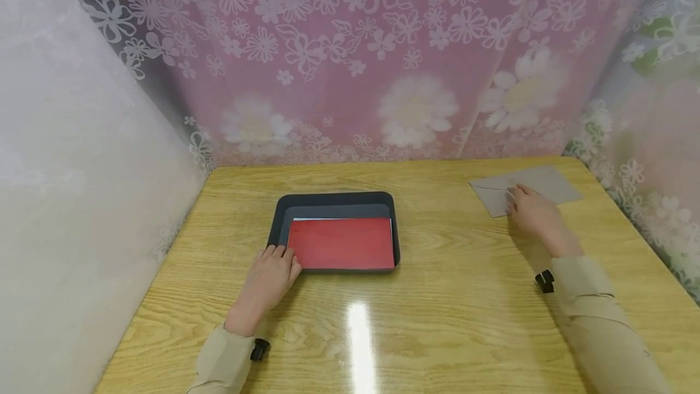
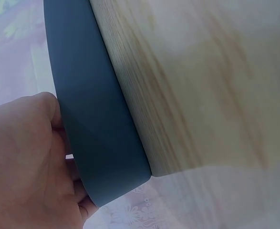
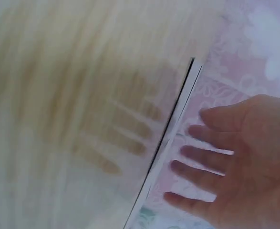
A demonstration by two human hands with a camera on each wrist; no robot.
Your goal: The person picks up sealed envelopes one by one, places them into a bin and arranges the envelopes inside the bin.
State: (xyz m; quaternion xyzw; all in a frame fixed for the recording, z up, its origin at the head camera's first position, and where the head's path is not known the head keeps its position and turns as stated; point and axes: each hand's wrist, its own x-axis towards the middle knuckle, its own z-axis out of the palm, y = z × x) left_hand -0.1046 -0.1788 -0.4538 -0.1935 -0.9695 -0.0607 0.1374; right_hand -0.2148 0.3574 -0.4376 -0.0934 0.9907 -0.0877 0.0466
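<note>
A dark grey tray (image 1: 333, 199) stands left of the middle of the table, with a red envelope (image 1: 341, 245) lying in it. A thin pale edge shows behind the red one. My left hand (image 1: 270, 278) grips the near left corner of the tray; in the left wrist view its fingers reach over the rim of the tray (image 2: 92, 109). At the far right lies a grey envelope (image 1: 547, 184), its flap lines showing. Just over it is my right hand (image 1: 533, 211). The right wrist view shows this hand (image 3: 244, 152) with loosely extended fingers, apart from the envelope's edge (image 3: 171, 138).
The wood-grain table (image 1: 437, 321) ends at a pink floral curtain (image 1: 355, 78) at the back. A pale wall covering (image 1: 82, 169) borders it on the left, a floral one (image 1: 656, 169) on the right. Both sleeves carry a small black wrist device (image 1: 544, 281).
</note>
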